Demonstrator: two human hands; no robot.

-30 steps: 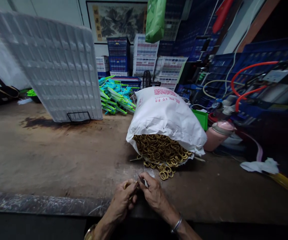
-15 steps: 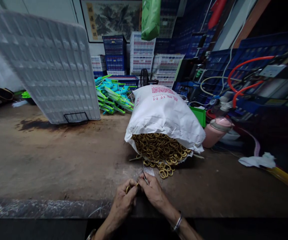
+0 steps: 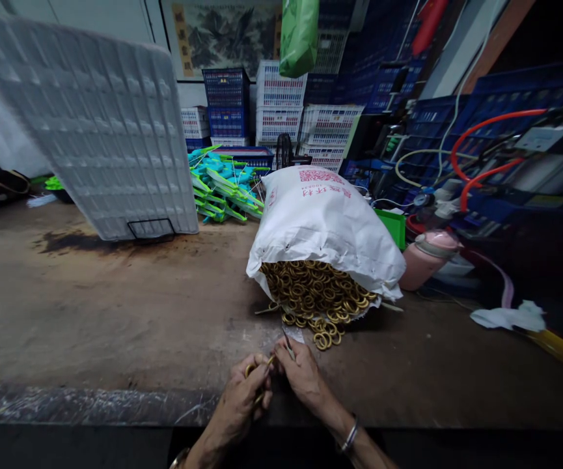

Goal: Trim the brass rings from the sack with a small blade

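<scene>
My left hand (image 3: pixel 239 398) is closed around brass-coloured rings (image 3: pixel 248 370), and one of them pokes out at the fingertips. Close beside it, my right hand (image 3: pixel 305 378) grips a slim pointed metal tool (image 3: pixel 288 345), its tip aimed up and away from me. The right fingertips meet the ring at the left fingers; whether they pinch it I cannot tell. Just beyond both hands lies a white woven sack (image 3: pixel 330 218) on its side. Its mouth faces me, full of brass-coloured rings (image 3: pixel 315 286), with several loose rings (image 3: pixel 323 340) spilled onto the table.
A ribbed translucent panel (image 3: pixel 115 130) leans on a wire stand (image 3: pixel 151 228) at the left of the worktable (image 3: pixel 115 312). Green and blue plastic pieces (image 3: pixel 225 185) are heaped behind the sack. To the right stand a pink bottle (image 3: pixel 427 260) and red hoses (image 3: pixel 496 117). Crates (image 3: pixel 281 98) are stacked behind.
The whole view has shifted slightly, with things now a little further right. My hands stay together at the table's front, the left fingers turned slightly so that more of the rings shows.
</scene>
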